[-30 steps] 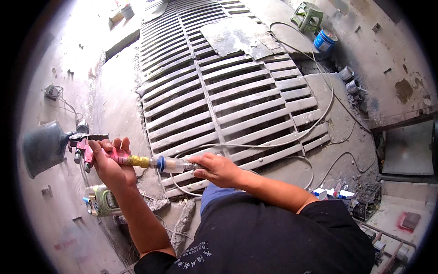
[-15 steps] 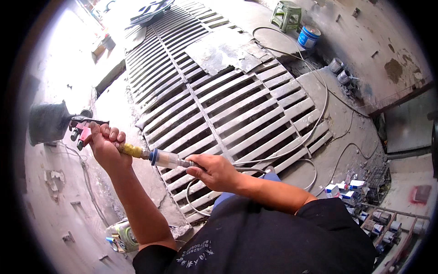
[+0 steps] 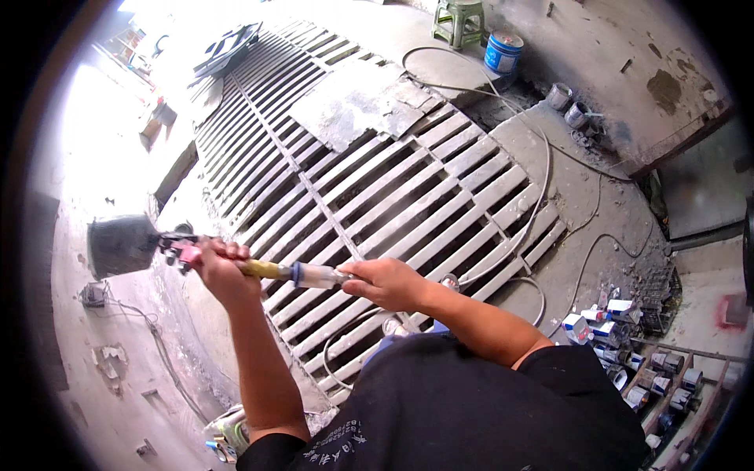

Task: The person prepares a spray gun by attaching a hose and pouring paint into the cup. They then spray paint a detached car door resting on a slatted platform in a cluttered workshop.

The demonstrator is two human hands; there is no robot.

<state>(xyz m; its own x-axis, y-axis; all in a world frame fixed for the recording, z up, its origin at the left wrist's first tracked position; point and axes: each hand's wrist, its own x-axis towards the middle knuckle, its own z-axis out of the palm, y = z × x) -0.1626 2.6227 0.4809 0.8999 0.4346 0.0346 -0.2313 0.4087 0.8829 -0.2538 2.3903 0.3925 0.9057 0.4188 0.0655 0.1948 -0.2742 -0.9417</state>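
My left hand [image 3: 224, 271] is closed around the pink handle of a spray gun [image 3: 177, 250], held out to the left with its dark grey cup [image 3: 119, 245] on the outer side. Below the handle runs a yellow fitting [image 3: 265, 268], joined to a clear cylindrical filter with a blue ring [image 3: 312, 276]. My right hand [image 3: 385, 284] grips the metal connector at the filter's far end, where the hose is attached. The gun is slightly smeared by motion. My feet in sandals show under it, on a slatted floor grate [image 3: 416, 228].
A metal sheet [image 3: 353, 106] lies on the grate. Hoses [image 3: 542, 188] loop over the floor at right. A green stool [image 3: 455, 23], a blue bucket [image 3: 503, 55] and paint cans [image 3: 559, 96] line the right wall. A rack of cans [image 3: 660, 392] stands lower right. A dark panel [image 3: 224, 55] lies far off.
The view has swung, shifting the surroundings left in the picture. My two hands and the gun have moved rightward in view, the gun dipping back down after rising. Both grips are kept.
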